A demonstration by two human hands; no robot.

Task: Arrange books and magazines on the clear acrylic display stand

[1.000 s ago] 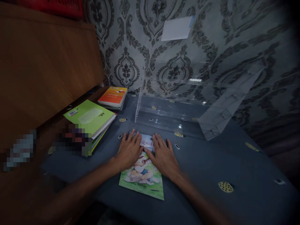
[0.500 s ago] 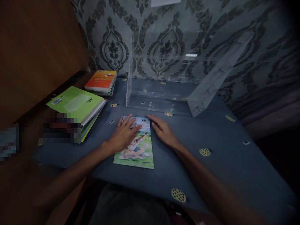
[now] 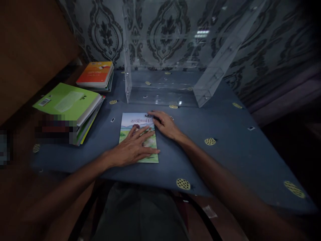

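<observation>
A thin illustrated book (image 3: 126,129) with Chinese characters on its cover lies flat and closed on the blue tablecloth. Across its middle and lower part rests my left hand (image 3: 134,147), fingers spread, hiding much of the picture. My right hand (image 3: 165,124) is at the upper right corner, its fingertips touching the cover's top edge and its palm beside the book on the cloth. The fingers of that hand are stretched out and hold nothing.
A clear acrylic shelf (image 3: 162,95) stands at the back against the patterned wall. To the left are a stack with a green book (image 3: 71,102) on top and, behind it, a stack with an orange book (image 3: 95,73) on top. The tablecloth (image 3: 233,167) has pineapple prints.
My left hand has slid down the cover from the title toward the lower part, uncovering the title. My right hand has moved onto the top right corner. The camera view has shifted.
</observation>
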